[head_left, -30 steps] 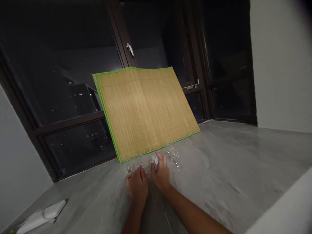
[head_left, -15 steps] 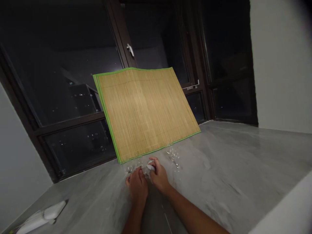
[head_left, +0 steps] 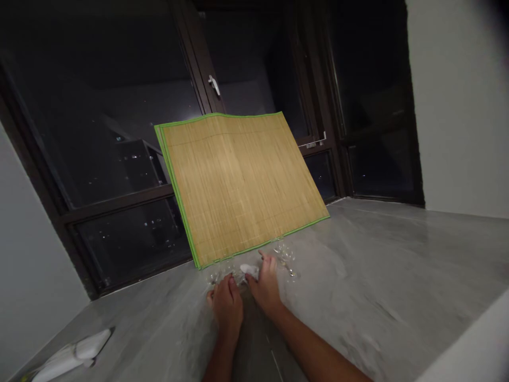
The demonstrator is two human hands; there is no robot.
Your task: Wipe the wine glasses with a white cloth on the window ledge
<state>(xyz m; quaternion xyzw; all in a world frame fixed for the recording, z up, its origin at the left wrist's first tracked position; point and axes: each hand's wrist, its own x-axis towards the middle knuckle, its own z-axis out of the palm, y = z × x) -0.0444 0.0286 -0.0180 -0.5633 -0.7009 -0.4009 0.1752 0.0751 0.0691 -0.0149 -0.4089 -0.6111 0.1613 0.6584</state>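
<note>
My right hand [head_left: 267,284] has its thumb against a small white rounded piece [head_left: 248,269], which seems pinched between thumb and fingers; the index finger sticks out ahead. To its left, my left hand [head_left: 227,305] is closed with curled fingers by a tangle of clear, shiny beads or bulbs [head_left: 217,275]. What its fingertips grip is hidden. A second clump of the clear beads [head_left: 284,255] lies on the grey marble ledge just right of my right hand. Beyond both hands, a bamboo mat [head_left: 242,185] with green edging leans against the window.
Dark window frames with a white handle [head_left: 213,85] rise behind the mat. A white bundle tied with a band [head_left: 75,353] lies on the ledge [head_left: 382,276] at the lower left. Pale walls [head_left: 461,111] close off both sides.
My right hand has shifted slightly right and its fingers have straightened, so more of the white piece shows. My left hand has hardly moved. The view has shifted a little.
</note>
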